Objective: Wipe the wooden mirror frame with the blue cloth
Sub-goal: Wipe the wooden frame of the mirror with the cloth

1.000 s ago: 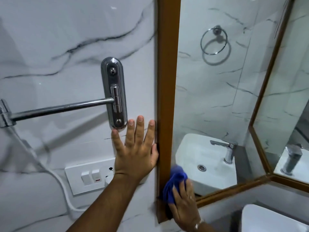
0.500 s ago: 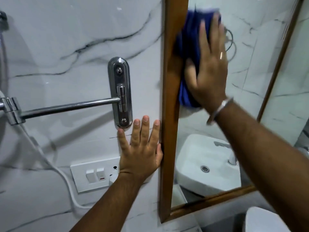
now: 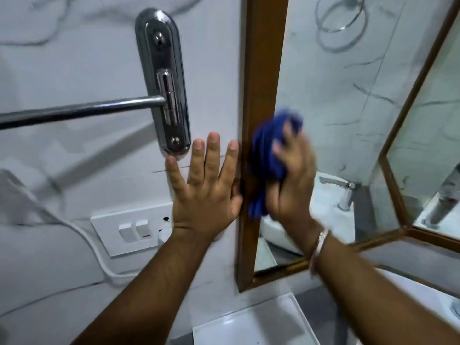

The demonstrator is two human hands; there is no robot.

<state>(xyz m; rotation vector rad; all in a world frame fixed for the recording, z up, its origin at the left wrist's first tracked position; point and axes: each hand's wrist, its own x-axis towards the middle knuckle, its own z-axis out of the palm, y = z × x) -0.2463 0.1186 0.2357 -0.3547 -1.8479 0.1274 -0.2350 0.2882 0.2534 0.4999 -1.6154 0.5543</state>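
Cloth (image 3: 267, 165) against wooden frame (image 3: 261, 70)

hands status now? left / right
Left hand: open, empty, flat on the marble wall beside the wooden mirror frame.
Right hand: closed on the blue cloth, pressing it to the frame.

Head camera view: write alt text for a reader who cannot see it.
A person's right hand presses a bunched blue cloth against the left side of a wooden mirror frame, blurred mid-wipe. The left hand lies flat on the marble wall beside the frame, below a chrome bracket and next to a white switch plate.
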